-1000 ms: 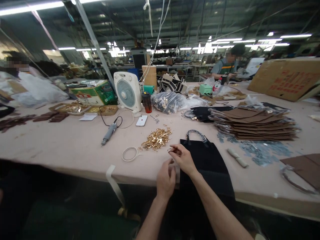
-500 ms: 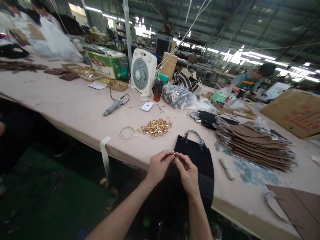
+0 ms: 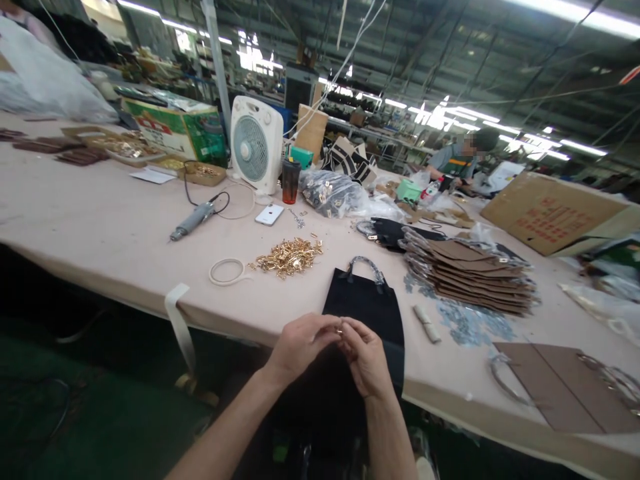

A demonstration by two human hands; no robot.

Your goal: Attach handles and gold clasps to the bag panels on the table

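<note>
My left hand (image 3: pixel 303 345) and my right hand (image 3: pixel 365 353) meet fingertip to fingertip above the table's front edge. Both are closed in a pinch on a small gold metal fitting (image 3: pixel 340 331), mostly covered by the fingers. Under and behind them, a black handbag (image 3: pixel 370 303) lies at the edge, its handle (image 3: pixel 367 261) wrapped in clear plastic. A heap of small gold metal fittings (image 3: pixel 290 257) lies beyond, to the left of the bag. Beside that heap is a roll of white tape (image 3: pixel 226 271).
A grey electric screwdriver (image 3: pixel 193 221), a phone (image 3: pixel 269 214), a tumbler (image 3: pixel 290 181) and a fan (image 3: pixel 257 145) stand or lie farther back. Right of the bag are a small roll (image 3: pixel 427 324), stacked brown bag pieces (image 3: pixel 470 273) and a cardboard box (image 3: pixel 555 212). Another person (image 3: pixel 455 160) works behind.
The camera view has turned to the right, so the table things sit farther left. Both hands stay together in a pinch, slightly lower in view, with their fingers shifted a little.
</note>
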